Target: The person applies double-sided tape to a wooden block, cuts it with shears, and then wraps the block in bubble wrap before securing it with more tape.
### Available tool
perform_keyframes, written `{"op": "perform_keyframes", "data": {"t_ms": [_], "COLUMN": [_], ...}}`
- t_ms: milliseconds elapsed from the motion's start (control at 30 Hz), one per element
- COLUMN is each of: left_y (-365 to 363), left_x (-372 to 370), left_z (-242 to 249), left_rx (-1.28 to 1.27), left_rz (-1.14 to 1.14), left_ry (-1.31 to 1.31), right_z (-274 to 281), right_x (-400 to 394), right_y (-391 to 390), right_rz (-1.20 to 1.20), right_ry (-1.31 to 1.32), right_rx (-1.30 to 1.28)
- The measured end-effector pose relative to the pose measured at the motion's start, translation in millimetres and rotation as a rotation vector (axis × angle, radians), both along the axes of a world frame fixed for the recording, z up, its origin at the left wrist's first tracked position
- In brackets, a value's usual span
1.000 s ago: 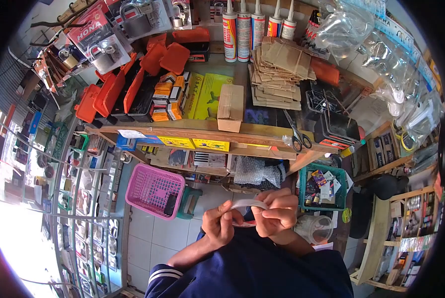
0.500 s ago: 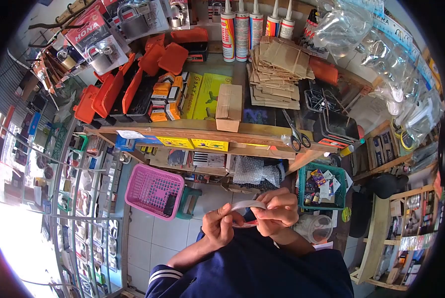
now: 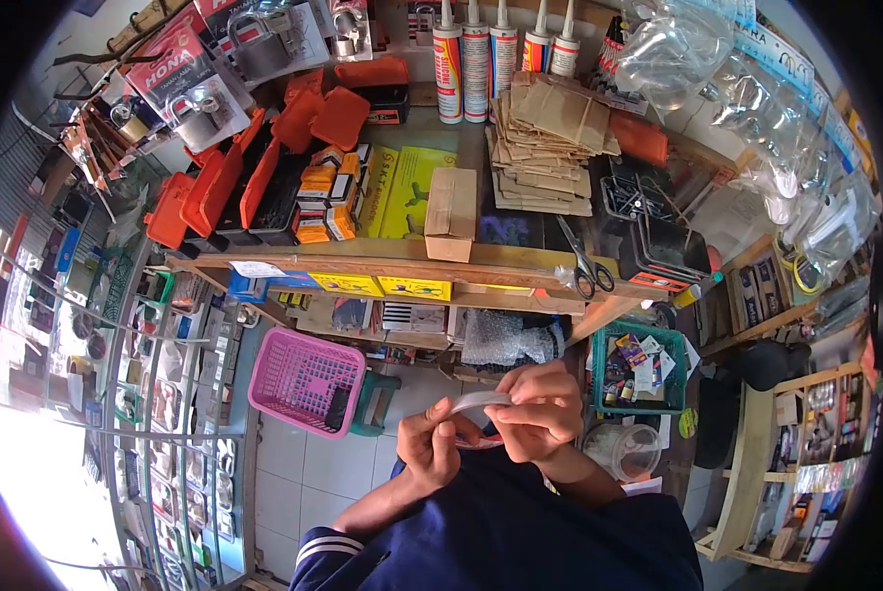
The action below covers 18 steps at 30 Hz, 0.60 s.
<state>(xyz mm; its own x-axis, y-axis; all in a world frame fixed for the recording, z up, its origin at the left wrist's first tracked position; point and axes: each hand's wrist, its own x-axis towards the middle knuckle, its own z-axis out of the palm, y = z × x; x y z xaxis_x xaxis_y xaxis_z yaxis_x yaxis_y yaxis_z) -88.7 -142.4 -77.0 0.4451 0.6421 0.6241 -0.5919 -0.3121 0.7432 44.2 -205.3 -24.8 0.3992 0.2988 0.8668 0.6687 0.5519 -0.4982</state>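
A thin, pale grey roll of tape is held up in front of my chest, its ring edge showing and a bit of red visible on its lower part. My left hand pinches the roll's left side between thumb and fingers. On the opposite side my right hand is closed, thumb and fingertips pressed at the tape's edge. The right fingers partly cover the roll, and whether a tape end has been lifted cannot be made out.
Ahead is a wooden counter bearing a small cardboard box, scissors, folded cardboard and orange-lidded cases. A pink basket stands left, a green basket right, beside a clear plastic tub.
My right hand has shifted slightly left and turned inward along the tape's edge. The roll has tilted a little, while my left hand has barely moved.
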Motion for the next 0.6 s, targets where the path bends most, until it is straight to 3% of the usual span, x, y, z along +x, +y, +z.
{"op": "perform_keyframes", "data": {"t_ms": [600], "left_y": [2.0], "left_x": [-4.3], "left_z": [2.0], "left_rx": [0.086], "left_rz": [-0.007], "left_ry": [0.04], "right_z": [-18.5], "right_x": [0.5], "right_y": [-7.6], "right_rz": [-0.036], "right_ry": [-0.034], "right_rx": [0.037]}}
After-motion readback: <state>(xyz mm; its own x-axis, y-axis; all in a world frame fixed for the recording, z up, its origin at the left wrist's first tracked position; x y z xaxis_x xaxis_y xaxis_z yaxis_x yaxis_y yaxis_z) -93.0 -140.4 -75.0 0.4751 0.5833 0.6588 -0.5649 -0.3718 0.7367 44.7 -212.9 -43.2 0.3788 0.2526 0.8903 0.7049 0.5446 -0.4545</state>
